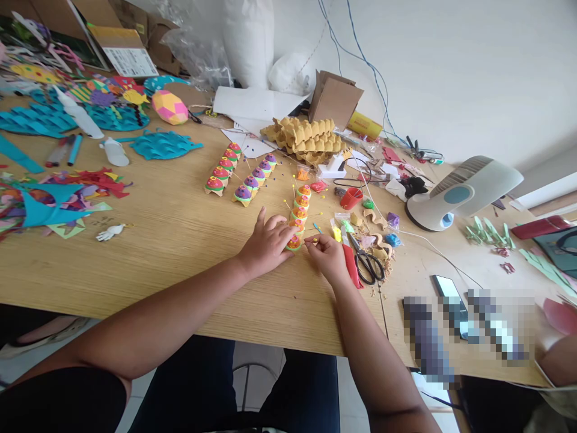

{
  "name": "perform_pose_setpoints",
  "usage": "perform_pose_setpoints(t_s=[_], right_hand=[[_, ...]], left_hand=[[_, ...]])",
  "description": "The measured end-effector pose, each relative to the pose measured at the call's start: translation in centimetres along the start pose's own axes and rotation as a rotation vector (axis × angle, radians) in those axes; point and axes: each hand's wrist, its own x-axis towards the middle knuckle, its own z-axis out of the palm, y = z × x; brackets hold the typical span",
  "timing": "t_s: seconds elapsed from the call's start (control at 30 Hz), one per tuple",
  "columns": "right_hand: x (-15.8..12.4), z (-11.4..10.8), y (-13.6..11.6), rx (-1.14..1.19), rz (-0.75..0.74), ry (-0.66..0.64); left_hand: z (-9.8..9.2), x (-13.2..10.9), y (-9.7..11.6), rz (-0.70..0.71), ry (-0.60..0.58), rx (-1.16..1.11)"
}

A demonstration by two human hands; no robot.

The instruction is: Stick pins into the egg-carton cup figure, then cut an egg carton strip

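In front of me stands an egg-carton strip with orange tops, green edges and small dots, bristling with yellow-headed pins at its sides. My left hand grips its near end from the left, thumb and fingertips on the last cup and the others raised. On the right of that cup, my right hand pinches a thin pin with a yellow head; its tip is too small to make out. Two finished-looking strips, one red and one purple, stand farther left with pins beside them.
Scissors, a red cup and bags of coloured clay lie right of the strip. Beyond are stacked egg cartons and a white fan. Paper scraps cover the left; phones and another person's arm are at right.
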Motion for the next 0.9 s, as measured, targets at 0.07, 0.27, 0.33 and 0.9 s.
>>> perform_pose_setpoints(t_s=[0.07,0.27,0.33,0.9], right_hand=[[0.05,0.09,0.03,-0.001,0.001,-0.002],[0.13,0.36,0.15,0.030,-0.001,-0.002],[0.15,0.40,0.18,0.026,-0.005,0.011],[0.17,0.44,0.31,0.039,-0.018,0.039]], left_hand=[[0.02,-0.01,-0.02,0.001,0.004,-0.006],[0.00,-0.02,-0.01,0.000,0.008,-0.005],[0.01,-0.01,0.00,0.000,0.009,-0.002],[-0.01,0.01,0.11,0.004,0.017,0.011]])
